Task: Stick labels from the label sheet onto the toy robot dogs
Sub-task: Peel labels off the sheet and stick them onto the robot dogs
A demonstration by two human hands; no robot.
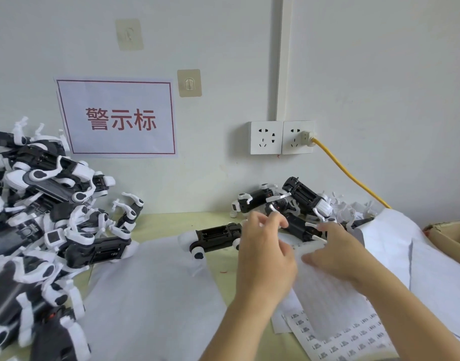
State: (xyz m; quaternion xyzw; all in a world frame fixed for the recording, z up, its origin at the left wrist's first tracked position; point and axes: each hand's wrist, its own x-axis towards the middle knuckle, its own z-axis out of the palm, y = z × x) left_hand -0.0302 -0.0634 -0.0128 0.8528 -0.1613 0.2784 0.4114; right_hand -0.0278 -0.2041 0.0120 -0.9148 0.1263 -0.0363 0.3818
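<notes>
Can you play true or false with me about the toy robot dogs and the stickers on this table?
1. A big pile of toy robot dogs sits on the left side of the table. True.
2. The cable plugged into the wall socket is blue. False: it is yellow.
3. Both hands, the left hand and the right hand, are over the label sheet. True.
4. The sign on the wall has green letters. False: the letters are red.
5. A cardboard box sits at the far left. False: it is at the right edge.
</notes>
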